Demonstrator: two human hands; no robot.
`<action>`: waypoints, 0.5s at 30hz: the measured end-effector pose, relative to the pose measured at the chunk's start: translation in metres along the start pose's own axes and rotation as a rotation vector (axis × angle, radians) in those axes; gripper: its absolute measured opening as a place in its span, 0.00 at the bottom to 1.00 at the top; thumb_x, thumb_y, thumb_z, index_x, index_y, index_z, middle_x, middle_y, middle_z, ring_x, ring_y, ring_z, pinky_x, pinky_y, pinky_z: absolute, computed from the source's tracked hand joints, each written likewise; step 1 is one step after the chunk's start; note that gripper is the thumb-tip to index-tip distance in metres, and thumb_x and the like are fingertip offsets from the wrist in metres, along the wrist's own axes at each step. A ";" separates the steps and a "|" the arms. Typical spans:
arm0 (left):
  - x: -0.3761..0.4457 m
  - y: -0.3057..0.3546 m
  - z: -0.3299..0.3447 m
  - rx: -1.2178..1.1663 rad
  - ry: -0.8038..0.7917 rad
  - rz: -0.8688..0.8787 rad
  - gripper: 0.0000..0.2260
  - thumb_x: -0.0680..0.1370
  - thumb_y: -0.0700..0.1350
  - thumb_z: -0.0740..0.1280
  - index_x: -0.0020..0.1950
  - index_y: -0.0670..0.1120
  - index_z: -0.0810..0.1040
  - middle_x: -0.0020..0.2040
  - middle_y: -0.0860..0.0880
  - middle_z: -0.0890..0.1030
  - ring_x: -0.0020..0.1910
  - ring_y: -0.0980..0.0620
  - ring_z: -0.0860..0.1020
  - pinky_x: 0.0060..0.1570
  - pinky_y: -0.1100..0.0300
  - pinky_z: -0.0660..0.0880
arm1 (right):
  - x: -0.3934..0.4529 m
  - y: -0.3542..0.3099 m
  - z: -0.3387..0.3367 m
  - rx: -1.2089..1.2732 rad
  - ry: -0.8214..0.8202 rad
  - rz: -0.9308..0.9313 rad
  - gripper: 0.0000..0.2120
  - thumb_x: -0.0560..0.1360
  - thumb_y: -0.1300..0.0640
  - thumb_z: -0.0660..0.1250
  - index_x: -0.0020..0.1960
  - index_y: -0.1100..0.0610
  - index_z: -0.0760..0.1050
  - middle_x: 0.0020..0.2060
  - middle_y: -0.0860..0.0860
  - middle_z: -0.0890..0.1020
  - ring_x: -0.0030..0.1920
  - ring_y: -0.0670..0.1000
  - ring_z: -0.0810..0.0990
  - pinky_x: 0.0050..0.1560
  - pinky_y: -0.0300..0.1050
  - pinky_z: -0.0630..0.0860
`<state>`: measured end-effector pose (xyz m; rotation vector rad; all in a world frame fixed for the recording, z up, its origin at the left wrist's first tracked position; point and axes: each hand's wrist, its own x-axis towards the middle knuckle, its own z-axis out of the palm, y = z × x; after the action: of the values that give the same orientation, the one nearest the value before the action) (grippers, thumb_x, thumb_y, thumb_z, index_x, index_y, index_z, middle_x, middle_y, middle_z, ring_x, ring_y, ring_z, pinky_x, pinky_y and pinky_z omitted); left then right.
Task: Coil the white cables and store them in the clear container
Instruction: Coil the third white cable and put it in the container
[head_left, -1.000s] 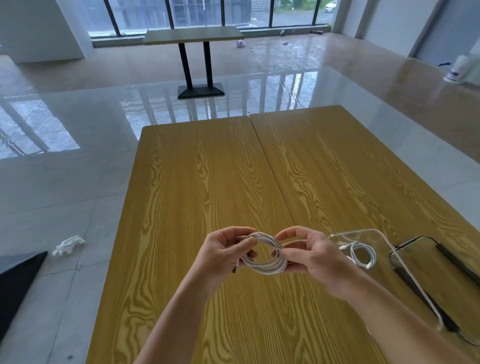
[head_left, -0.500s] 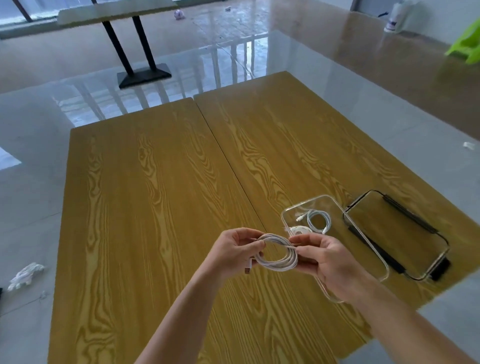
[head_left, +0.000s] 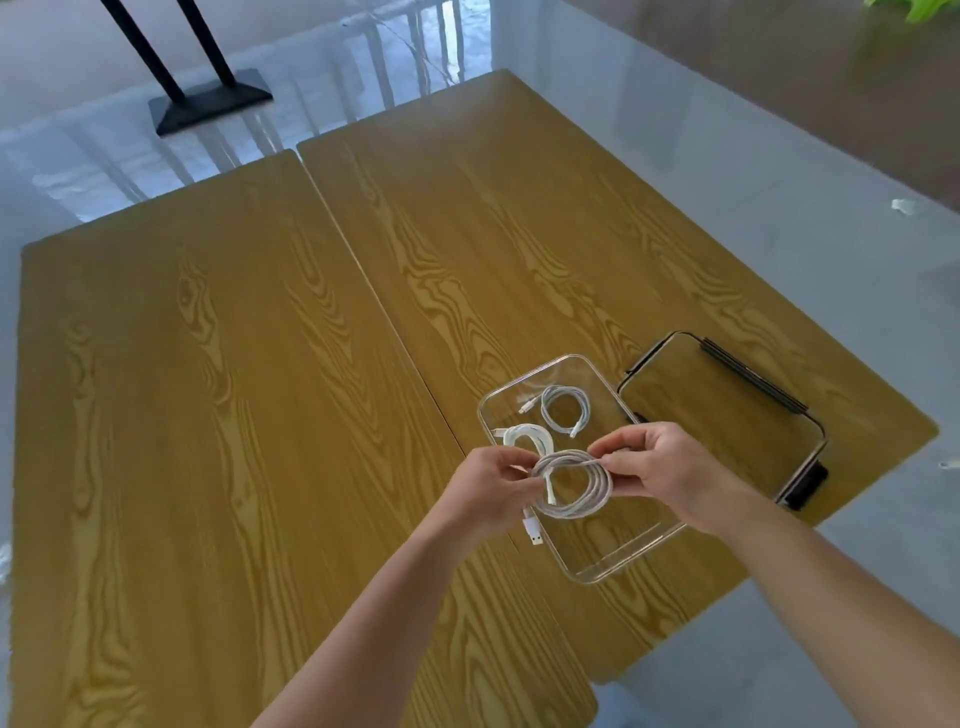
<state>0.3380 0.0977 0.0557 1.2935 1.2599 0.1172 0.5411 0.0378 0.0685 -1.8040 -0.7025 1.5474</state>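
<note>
Two wooden tables (head_left: 208, 415) stand joined on a glossy grey floor (head_left: 779, 182). Left hand (head_left: 485, 491) and right hand (head_left: 662, 470) pinch one coiled cable (head_left: 574, 486); just beyond them, two coils (head_left: 563, 415) lie in one clear container (head_left: 618, 561).

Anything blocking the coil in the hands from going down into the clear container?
Nothing visible does. The coiled cable, pinched between the left hand and right hand, hangs over the open clear container. The lid lies aside to its right. Two coils already inside sit toward the far end.

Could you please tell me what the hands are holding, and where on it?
Both hands pinch one coiled white cable: left hand at its left side, right hand at its right.
</note>
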 end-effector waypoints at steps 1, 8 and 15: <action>0.004 0.002 0.007 0.016 0.005 -0.014 0.08 0.74 0.44 0.70 0.52 0.52 0.83 0.43 0.50 0.87 0.45 0.47 0.85 0.51 0.42 0.81 | 0.004 0.002 -0.007 -0.022 -0.006 0.010 0.05 0.78 0.68 0.67 0.51 0.66 0.81 0.46 0.61 0.86 0.48 0.57 0.87 0.52 0.51 0.84; 0.029 0.009 0.041 0.206 -0.022 -0.066 0.10 0.75 0.43 0.68 0.55 0.51 0.81 0.44 0.50 0.85 0.37 0.52 0.83 0.34 0.61 0.81 | 0.032 0.009 -0.032 -0.284 -0.007 0.038 0.04 0.77 0.64 0.69 0.49 0.59 0.82 0.44 0.57 0.87 0.46 0.53 0.87 0.52 0.50 0.84; 0.053 0.007 0.064 0.350 -0.050 -0.216 0.14 0.70 0.35 0.61 0.49 0.42 0.83 0.36 0.46 0.79 0.34 0.49 0.77 0.34 0.56 0.73 | 0.045 0.012 -0.027 -0.732 -0.044 0.028 0.07 0.78 0.56 0.66 0.50 0.49 0.82 0.42 0.47 0.84 0.36 0.45 0.80 0.33 0.39 0.75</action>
<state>0.4099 0.0953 0.0137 1.4348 1.4100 -0.2993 0.5748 0.0603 0.0335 -2.2923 -1.4038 1.4499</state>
